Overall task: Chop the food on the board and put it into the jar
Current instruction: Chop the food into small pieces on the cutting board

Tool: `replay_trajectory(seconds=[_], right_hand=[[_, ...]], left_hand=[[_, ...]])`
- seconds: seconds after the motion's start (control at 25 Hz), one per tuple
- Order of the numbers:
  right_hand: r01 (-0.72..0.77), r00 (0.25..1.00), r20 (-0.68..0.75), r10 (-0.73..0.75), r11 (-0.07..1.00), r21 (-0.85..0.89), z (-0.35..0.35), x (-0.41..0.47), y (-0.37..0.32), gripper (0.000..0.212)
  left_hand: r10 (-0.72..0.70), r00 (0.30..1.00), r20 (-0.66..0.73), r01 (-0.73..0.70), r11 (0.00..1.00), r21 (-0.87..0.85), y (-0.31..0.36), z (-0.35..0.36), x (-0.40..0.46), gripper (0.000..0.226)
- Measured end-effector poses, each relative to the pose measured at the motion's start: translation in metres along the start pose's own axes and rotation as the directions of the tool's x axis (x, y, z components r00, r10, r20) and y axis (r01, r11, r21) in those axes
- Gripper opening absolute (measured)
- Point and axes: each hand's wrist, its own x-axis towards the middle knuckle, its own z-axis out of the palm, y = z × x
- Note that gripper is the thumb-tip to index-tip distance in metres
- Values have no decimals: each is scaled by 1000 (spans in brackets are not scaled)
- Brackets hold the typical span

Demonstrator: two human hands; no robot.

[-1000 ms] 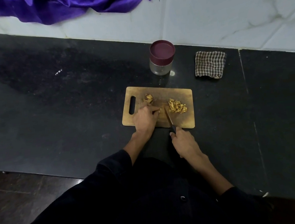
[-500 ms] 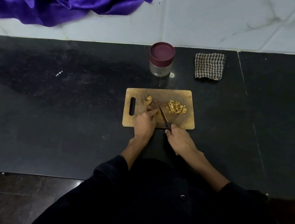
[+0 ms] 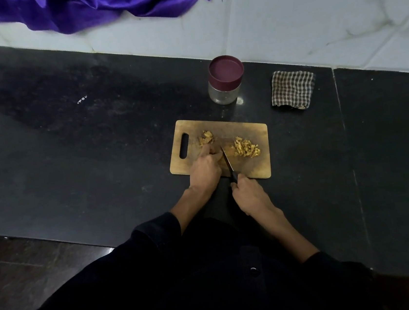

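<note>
The food lies on one wooden cutting board that sits flat on the dark stone counter, in two yellowish heaps: a bigger pile of chopped strips toward the board's right half and a smaller clump of pieces near the slotted handle end on the left. From the head view, the only one there is, the left hand rests on the board between the two heaps, its fingers bent and drawn together, pressing down on something at their tips that I cannot make out. The right hand hangs just off the board's near edge, fingers wrapped tight round the dark handle of one knife, whose blade slants up and left across the wood and ends right beside the left hand's fingertips. Beyond the board's far edge stands one clear jar, upright, its maroon lid on. To the jar's right, well apart from it, lies one folded checked cloth. A purple satin fabric drapes along the white tiled wall at the top. Dark sleeves cover both forearms partway. I can read no brand, label or writing on anything here.
</note>
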Motion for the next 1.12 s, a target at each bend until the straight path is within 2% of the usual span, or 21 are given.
replay_trajectory(seconds=[0.12, 0.32, 0.6, 0.8, 1.0, 1.12], right_hand=[[1, 1000, -1, -1, 1000, -28, 4, -6, 3, 29], [-17, 997, -72, 21, 998, 54, 0, -8, 9, 30], [21, 999, -30, -19, 998, 65, 0, -11, 2, 28], [42, 999, -20, -42, 999, -9, 2, -11, 0, 29], [-4, 994, -106, 7, 999, 32, -10, -6, 13, 27], [25, 994, -107, -21, 999, 36, -10, -7, 10, 24]], left_hand=[[-13, 1000, -1, 13, 1000, 7, -1, -1, 2, 34], [-25, 1000, -18, 25, 1000, -19, 0, -1, 0, 37], [-52, 996, -72, 36, 977, -210, -10, -9, 3, 32], [-55, 992, -110, 30, 976, -215, -11, -6, 1, 30], [-26, 992, -123, 2, 982, -189, -12, -6, 0, 29], [-7, 991, -132, -17, 984, -177, -13, -5, 0, 30]])
